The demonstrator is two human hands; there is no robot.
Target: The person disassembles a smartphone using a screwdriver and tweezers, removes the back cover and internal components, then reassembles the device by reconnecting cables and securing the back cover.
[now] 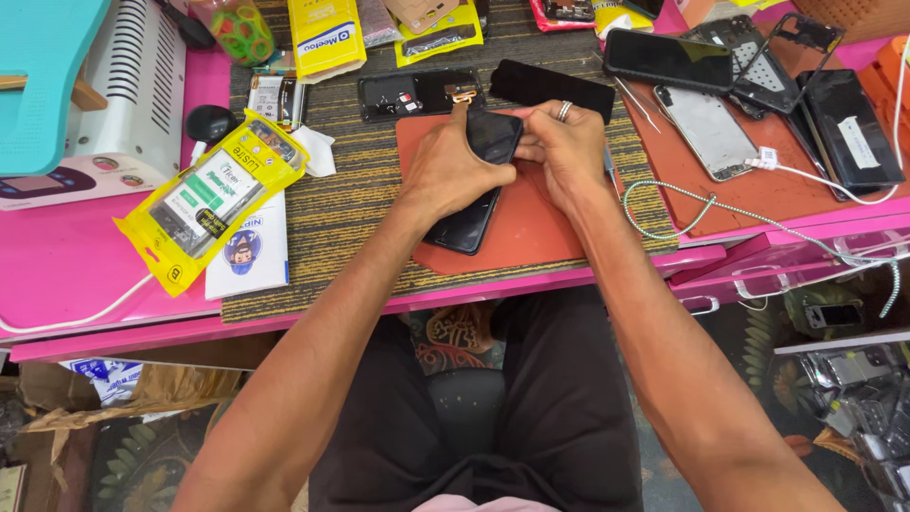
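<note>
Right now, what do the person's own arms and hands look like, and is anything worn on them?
Both forearms are bare to the bottom edge of the picture: no sleeves, watch or bracelet in view. The left hand wears nothing. The right hand has a single silver-coloured ring on one finger. No gloves, tape or markings show on either hand.

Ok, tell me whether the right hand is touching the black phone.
Touching. The head view shows the right hand with its fingertips pinching the top edge of the black phone, no gap between them, while the left hand presses on it from the other side.
</note>
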